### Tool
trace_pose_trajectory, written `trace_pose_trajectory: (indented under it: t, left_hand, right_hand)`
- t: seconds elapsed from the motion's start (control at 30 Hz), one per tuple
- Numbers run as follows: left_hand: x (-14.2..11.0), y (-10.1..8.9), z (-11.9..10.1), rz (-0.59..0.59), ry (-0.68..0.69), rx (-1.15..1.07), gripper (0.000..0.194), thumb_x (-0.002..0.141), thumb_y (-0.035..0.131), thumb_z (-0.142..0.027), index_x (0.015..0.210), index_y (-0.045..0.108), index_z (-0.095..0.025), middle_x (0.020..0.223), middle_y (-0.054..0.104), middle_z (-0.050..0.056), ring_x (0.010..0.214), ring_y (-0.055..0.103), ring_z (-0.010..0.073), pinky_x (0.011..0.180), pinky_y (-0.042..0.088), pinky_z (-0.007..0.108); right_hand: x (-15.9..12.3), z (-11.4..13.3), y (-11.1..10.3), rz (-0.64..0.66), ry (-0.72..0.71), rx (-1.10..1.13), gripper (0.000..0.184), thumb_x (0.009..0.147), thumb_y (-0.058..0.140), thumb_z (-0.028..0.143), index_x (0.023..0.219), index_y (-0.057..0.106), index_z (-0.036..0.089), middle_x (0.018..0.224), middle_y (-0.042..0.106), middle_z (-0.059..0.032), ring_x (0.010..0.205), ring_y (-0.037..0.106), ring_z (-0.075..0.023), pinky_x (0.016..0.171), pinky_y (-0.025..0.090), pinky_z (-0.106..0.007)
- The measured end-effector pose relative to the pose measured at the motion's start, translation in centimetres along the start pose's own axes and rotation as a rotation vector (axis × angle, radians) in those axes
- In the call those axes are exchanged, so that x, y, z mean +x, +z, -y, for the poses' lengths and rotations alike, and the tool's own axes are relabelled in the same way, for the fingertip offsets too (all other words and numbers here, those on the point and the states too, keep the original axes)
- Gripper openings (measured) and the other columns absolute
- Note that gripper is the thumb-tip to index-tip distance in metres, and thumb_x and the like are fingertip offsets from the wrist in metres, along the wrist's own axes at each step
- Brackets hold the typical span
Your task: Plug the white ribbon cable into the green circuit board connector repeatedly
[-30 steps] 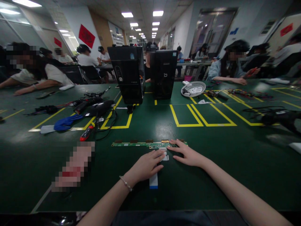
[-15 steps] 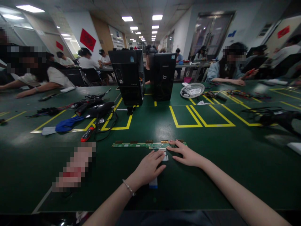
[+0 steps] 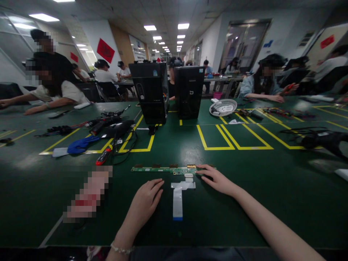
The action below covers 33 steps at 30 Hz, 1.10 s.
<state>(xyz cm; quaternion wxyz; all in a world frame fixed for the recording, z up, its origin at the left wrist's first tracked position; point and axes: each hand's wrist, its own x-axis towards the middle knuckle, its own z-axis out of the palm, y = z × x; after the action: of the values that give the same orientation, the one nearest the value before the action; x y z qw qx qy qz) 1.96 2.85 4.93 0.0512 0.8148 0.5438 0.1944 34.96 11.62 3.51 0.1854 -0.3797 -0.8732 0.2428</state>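
Note:
A long, narrow green circuit board (image 3: 157,169) lies crosswise on the table, with copper-coloured tabs along its far edge. My right hand (image 3: 217,180) rests on its right end, fingers spread and touching the board. From a white connector (image 3: 188,175) on the near edge, a flat white ribbon cable (image 3: 177,203) runs toward me. The cable is folded sideways near the top and ends in a blue strip. Left of the cable, my left hand (image 3: 146,199) is over the tabletop with its fingers stretched out, holding nothing and apart from board and cable.
Two black computer towers (image 3: 152,94) stand beyond the board. At left lie a red-and-black screwdriver (image 3: 103,156), a blue glove-like item (image 3: 81,145) and tangled cables. A white basket (image 3: 223,107) and black cables (image 3: 318,137) are toward the right. Several people sit around.
My left hand has moved left, off the ribbon cable, which now shows in full. My right hand stays on the board's right end. A person at far left now stands farther into view.

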Motion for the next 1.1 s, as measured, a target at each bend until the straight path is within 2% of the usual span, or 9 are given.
trace_pose_trajectory:
  t: [0.1, 0.2, 0.43, 0.6, 0.8, 1.1]
  left_hand:
    - [-1.6, 0.8, 1.5, -0.051, -0.049, 0.020, 0.033, 0.096, 0.043, -0.026, 0.123, 0.060, -0.019, 0.126, 0.062, 0.009, 0.114, 0.059, 0.0249, 0.098, 0.049, 0.044]
    - [-2.3, 1.7, 2.5, -0.092, -0.071, 0.048, 0.033, 0.096, 0.043, -0.025, 0.123, 0.061, -0.018, 0.128, 0.060, 0.010, 0.118, 0.056, 0.0263, 0.101, 0.045, 0.048]
    - [-2.1, 2.4, 2.9, -0.102, -0.081, 0.059, 0.033, 0.096, 0.043, -0.023, 0.125, 0.059, -0.020, 0.130, 0.059, 0.009, 0.121, 0.054, 0.0256, 0.104, 0.041, 0.050]
    - [-2.2, 2.6, 3.1, -0.103, -0.084, 0.054, 0.034, 0.096, 0.043, -0.023, 0.127, 0.058, -0.021, 0.131, 0.058, 0.008, 0.121, 0.053, 0.0256, 0.104, 0.041, 0.050]
    - [-2.1, 2.7, 3.2, -0.104, -0.093, 0.043, 0.035, 0.096, 0.043, -0.024, 0.128, 0.057, -0.020, 0.131, 0.058, 0.009, 0.121, 0.053, 0.0255, 0.105, 0.040, 0.049]
    - [-2.2, 2.8, 3.1, -0.083, -0.119, 0.050, 0.036, 0.096, 0.044, -0.024, 0.129, 0.056, -0.022, 0.133, 0.056, 0.007, 0.123, 0.051, 0.0253, 0.106, 0.038, 0.049]
  right_hand:
    - [0.0, 0.1, -0.2, -0.031, 0.003, 0.015, 0.036, 0.097, 0.040, 0.038, 0.124, 0.060, 0.025, 0.139, 0.047, -0.0070, 0.130, 0.043, -0.0209, 0.109, 0.037, -0.043]
    - [0.0, 0.0, -0.3, -0.064, -0.027, 0.006, 0.035, 0.097, 0.040, 0.037, 0.122, 0.061, 0.025, 0.133, 0.052, -0.0075, 0.128, 0.044, -0.0214, 0.108, 0.038, -0.045]
    - [0.3, 0.4, 0.6, -0.090, -0.106, -0.038, 0.032, 0.097, 0.039, 0.030, 0.118, 0.062, 0.024, 0.127, 0.054, -0.0087, 0.123, 0.047, -0.0206, 0.106, 0.040, -0.043]
    - [0.4, 2.5, 1.1, 0.022, -0.100, -0.135, 0.037, 0.097, 0.037, 0.029, 0.128, 0.057, 0.026, 0.138, 0.045, -0.0079, 0.131, 0.040, -0.0219, 0.109, 0.036, -0.044]
    - [0.2, 3.0, 0.9, 0.112, -0.072, -0.201, 0.053, 0.094, 0.044, 0.048, 0.144, 0.039, 0.034, 0.157, 0.018, -0.0054, 0.142, 0.020, -0.0293, 0.114, 0.024, -0.053]
    - [0.1, 3.0, 0.7, 0.182, -0.071, -0.165, 0.052, 0.092, 0.045, 0.055, 0.141, 0.043, 0.038, 0.156, 0.020, -0.0022, 0.144, 0.015, -0.0289, 0.115, 0.014, -0.055]
